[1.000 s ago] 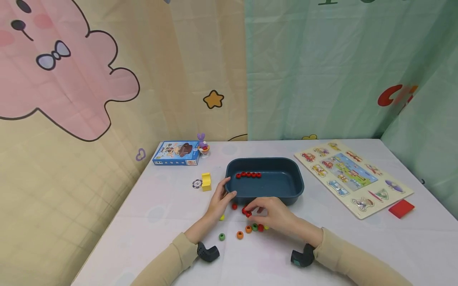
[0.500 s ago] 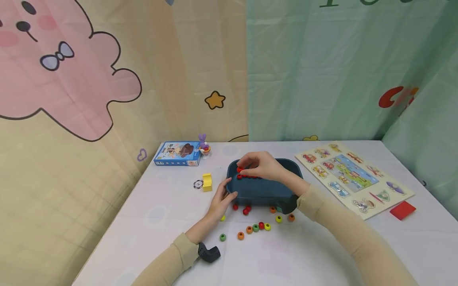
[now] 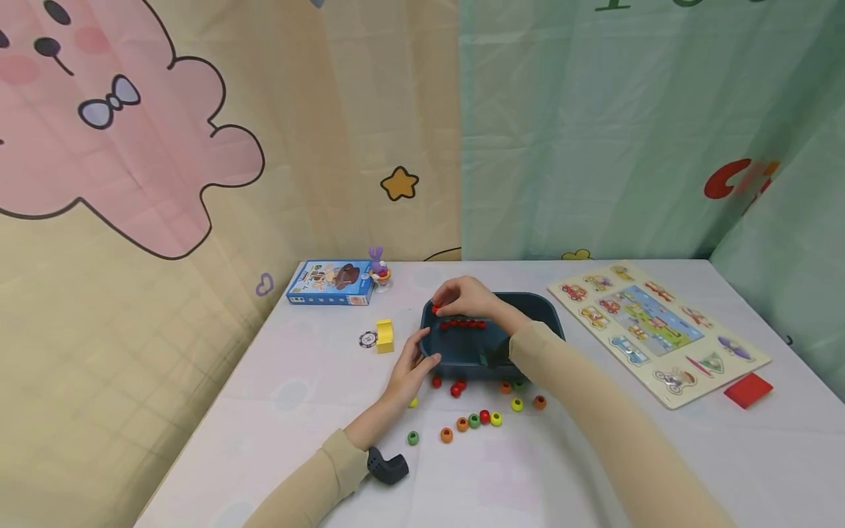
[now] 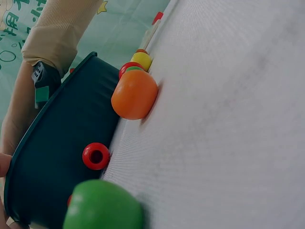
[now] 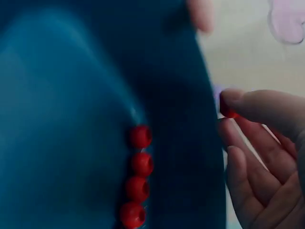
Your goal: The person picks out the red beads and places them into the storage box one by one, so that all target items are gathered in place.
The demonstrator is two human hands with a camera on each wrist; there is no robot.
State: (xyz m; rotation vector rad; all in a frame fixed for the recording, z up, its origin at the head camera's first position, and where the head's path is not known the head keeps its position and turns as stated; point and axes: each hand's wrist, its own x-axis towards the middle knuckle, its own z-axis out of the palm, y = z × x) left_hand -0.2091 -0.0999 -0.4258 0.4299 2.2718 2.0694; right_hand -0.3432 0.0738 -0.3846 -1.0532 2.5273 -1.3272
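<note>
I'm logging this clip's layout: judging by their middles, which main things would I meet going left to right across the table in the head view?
Blue box → round patterned chip → yellow block → left hand → dark teal tray → puzzle board → red piece.

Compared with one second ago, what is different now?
The right hand moved forward from the loose beads before the tray to its far left corner, pinching a red bead. The left hand stays at the tray's left side; the row of red beads inside is unchanged.
</note>
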